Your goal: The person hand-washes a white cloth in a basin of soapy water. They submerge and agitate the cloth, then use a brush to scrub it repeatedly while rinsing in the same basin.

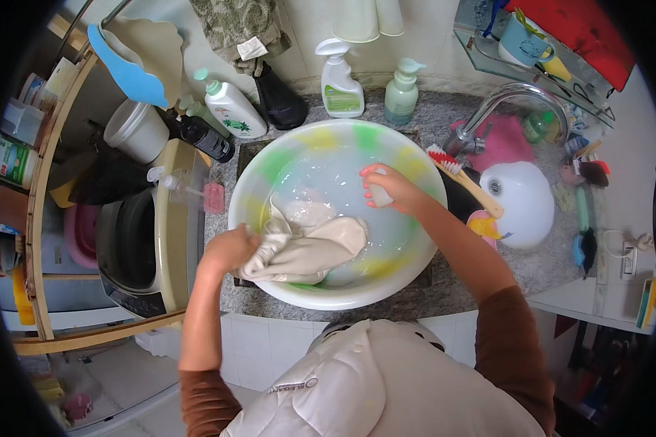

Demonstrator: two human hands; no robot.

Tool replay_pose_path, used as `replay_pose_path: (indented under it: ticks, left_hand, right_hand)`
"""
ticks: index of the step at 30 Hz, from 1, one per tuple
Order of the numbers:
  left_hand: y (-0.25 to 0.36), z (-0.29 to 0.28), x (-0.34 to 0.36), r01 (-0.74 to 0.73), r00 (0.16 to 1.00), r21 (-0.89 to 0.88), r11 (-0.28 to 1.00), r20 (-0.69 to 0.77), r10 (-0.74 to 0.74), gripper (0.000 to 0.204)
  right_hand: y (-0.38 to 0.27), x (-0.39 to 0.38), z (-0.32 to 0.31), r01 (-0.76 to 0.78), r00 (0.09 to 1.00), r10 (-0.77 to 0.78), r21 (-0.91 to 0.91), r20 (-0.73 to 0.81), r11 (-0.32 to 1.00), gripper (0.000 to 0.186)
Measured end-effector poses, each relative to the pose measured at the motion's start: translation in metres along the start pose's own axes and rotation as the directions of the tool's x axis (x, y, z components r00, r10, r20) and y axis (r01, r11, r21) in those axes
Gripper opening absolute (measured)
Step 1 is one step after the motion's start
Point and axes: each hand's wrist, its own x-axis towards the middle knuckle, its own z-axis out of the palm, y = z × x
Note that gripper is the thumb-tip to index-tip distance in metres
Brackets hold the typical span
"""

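Closest to us in the head view is our own pale quilted vest point(364, 386), with brown sleeves point(517, 342) pushed up both forearms. We reach from it into a wide white plastic basin point(270, 164) with green and yellow patches on its wall, which sits on a speckled grey stone counter point(554, 266) and holds shallow cloudy water.

Our left hand point(229, 249) is at the basin's near left rim, fingers clamped tight on a bunched end of a wet beige cloth point(313, 251). That cloth lies inside the basin, draped from the left rim toward the middle, partly in the water.

Our right hand point(390, 189) is over the basin's right half, fingers curled shut around a small white bar of soap point(379, 195), held apart from the cloth.

Just right of the basin lie a wooden scrubbing brush point(463, 178) with red and white bristles and a white bowl-shaped basin point(521, 204) under a chrome tap point(514, 98). Behind our basin stand a spray bottle point(340, 80) and a pale green pump bottle point(401, 92). At left we see a washing machine point(142, 247).
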Motion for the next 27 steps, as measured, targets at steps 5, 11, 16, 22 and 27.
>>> replay_pose_path:
  ticks: [5, 11, 16, 22, 27]
  left_hand:
    - [0.058, -0.03, 0.044, -0.45, 0.84, 0.245, 0.859, -0.211, 0.501, 0.043]
    - [0.112, 0.046, 0.156, -0.604, 0.752, -0.056, 0.795, 0.29, 0.591, 0.051]
    - [0.172, 0.135, 0.122, -0.504, 0.864, 0.26, 0.824, 0.149, 0.481, 0.052]
    - [0.152, 0.099, 0.11, -0.337, 0.841, -0.779, 0.529, 0.004, 0.541, 0.039]
    - [0.15, 0.047, 0.067, -0.118, 0.857, -0.993, 0.027, -0.088, 0.507, 0.036]
  right_hand:
    - [0.032, 0.002, -0.033, 0.042, 0.998, -0.038, 0.105, -0.041, 0.994, 0.025]
    - [0.026, -0.001, -0.032, 0.122, 0.991, -0.112, 0.164, -0.072, 0.979, 0.024]
    - [0.028, 0.005, -0.044, 0.13, 0.985, -0.116, 0.111, -0.127, 0.985, 0.025]
    - [0.025, 0.002, -0.038, 0.121, 0.981, -0.079, 0.239, -0.177, 0.964, 0.025]
    - [0.019, -0.003, -0.001, 0.262, 0.957, -0.228, 0.203, -0.178, 0.943, 0.027]
